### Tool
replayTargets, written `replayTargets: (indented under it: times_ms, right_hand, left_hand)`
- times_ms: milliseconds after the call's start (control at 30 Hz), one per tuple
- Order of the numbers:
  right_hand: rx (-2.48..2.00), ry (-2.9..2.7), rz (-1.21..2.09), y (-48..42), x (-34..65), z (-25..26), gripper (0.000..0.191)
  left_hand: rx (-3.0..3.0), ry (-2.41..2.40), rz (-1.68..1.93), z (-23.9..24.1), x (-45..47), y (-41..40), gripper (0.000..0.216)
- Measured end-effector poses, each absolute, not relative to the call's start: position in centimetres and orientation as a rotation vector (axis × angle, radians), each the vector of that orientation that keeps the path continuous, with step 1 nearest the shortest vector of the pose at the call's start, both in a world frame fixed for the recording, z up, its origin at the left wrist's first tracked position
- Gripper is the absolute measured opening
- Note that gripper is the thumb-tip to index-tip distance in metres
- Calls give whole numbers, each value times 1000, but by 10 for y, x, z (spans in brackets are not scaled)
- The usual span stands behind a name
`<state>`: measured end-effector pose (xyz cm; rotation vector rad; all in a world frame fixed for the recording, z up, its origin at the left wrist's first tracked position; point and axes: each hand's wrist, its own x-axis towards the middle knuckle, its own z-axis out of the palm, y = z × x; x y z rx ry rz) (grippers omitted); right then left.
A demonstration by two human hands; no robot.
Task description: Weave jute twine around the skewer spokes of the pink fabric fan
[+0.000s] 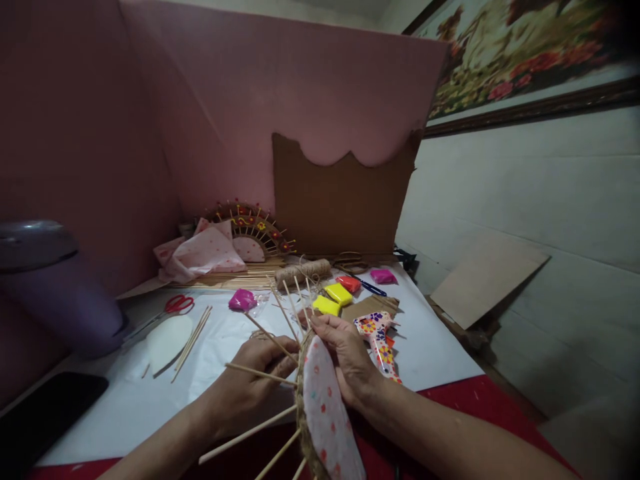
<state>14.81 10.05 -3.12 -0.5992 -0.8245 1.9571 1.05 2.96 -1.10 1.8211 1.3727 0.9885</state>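
A half-round craft piece (327, 413) stands on edge at the lower middle of the frame, its face covered in white cloth with small pink flowers, its rim wrapped in jute twine, and thin wooden skewers (260, 375) fanning out from the rim toward the left and upward. The left hand (250, 380) is curled against the rim from the left, fingers closed around the twine and the base of a skewer. The right hand (347, 357) grasps the top of the piece from the right, fingertips pinched on the rim where the uppermost skewers leave it.

Just right of the right hand lies a glue gun (377, 337) with a flower pattern, on a white sheet (430, 347) that covers the table. Above the hands, toward the centre, sit two yellow clay blocks (333, 300), a red one (349, 283) and a pink one (383, 275), with a spool of jute twine (303, 271) behind them. A magenta lump (243, 300) lies left of these. Further left are loose skewers (193, 340), a white half-round cut-out (167, 340) and red-handled scissors (177, 305). At the back, against a pink board (250, 100), leans a finished fan-shaped piece (253, 233), beside crumpled pink cloth (200, 257). A dark phone (47, 420) lies at the lower left.
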Motion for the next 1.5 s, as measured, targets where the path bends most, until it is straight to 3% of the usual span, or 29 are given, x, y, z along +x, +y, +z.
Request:
replayTargets:
  times_ms: [1033,1500]
  right_hand:
    - [-629,-926,1848,101,148,-28,25]
    - [-657,-1023,1796,95,149,-28,26]
  left_hand:
    - [1422,1251,1223,-16,20,30,25]
    - [1199,1285,1134,-19,6,45,30]
